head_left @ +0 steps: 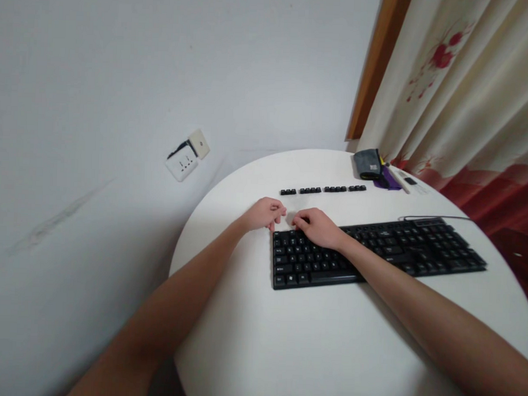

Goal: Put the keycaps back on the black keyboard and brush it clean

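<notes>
A black keyboard [392, 248] lies on a round white table [285, 337]. My left hand [266, 213] hovers at the keyboard's far left corner with its fingers curled together. My right hand [319, 227] rests over the top-left keys, its fingers bent and pinched toward the left hand. What the fingers grip is too small to make out. Beyond the hands, several loose black keycaps [323, 189] lie in a row on the table.
A grey folded cloth [367, 163], a purple item [388, 179] and a white strip [404, 181] lie at the table's far right, by a floral curtain [467, 95]. A wall socket [187, 158] is on the white wall at left. The keyboard cable [436, 217] runs right.
</notes>
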`<state>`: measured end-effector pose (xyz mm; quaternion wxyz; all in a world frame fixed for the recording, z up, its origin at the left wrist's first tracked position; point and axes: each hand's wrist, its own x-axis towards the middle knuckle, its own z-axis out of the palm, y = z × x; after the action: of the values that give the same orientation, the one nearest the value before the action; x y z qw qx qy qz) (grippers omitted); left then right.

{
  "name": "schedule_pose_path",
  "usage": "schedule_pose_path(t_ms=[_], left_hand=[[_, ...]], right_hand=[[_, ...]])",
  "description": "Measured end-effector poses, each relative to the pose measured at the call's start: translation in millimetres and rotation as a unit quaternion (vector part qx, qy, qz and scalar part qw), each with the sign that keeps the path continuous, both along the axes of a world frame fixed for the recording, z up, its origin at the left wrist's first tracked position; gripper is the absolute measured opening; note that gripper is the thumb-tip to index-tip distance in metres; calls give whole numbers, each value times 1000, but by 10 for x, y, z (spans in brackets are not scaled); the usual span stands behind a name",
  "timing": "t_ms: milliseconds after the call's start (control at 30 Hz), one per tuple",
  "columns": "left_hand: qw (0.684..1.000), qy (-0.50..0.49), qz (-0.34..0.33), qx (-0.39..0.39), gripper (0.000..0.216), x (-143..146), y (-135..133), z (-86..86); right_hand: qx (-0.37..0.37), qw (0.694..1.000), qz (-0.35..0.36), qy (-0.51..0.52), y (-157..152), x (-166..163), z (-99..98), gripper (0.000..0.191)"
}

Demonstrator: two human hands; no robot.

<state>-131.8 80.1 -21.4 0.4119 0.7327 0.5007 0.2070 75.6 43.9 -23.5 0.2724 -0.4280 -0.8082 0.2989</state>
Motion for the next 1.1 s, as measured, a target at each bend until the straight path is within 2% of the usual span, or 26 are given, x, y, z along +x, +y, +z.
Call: schedule_pose_path(t_ms=[67,167,267,333,433,500,600,733,1100], left_hand=[[995,-5,56,83,28,35,61,-84],[970,11,148,191,29,55,172,-166],[943,32,191,272,21,42,264,-217],[930,57,167,321,29,30,295,-248],[916,135,78,369,54,18,306,-297],[909,185,29,372,58,14,308,-326],[905,221,-8,363,53,11,317,-352],[900,211,-16,381,46,25,311,-331],[917,140,-27,373,25,84,226,-174]], right_hand=[[8,1000,-3,-5,-3,-3,-10,26],[12,1000,-8,-6,-7,-12,-20,27],[13,1000,-13,-6,-9,-19,-24,26],[15,1000,-14,-7,-7,-22,-26,26],[16,1000,-13,-8,-2,-22,-28,26],[15,1000,-13,-7,1,-23,-30,25],[18,1000,-11,-7,3,-25,-29,25],[25,1000,-12,-11,2,-27,-27,26],[23,1000,-17,11,12,-24,-42,23]])
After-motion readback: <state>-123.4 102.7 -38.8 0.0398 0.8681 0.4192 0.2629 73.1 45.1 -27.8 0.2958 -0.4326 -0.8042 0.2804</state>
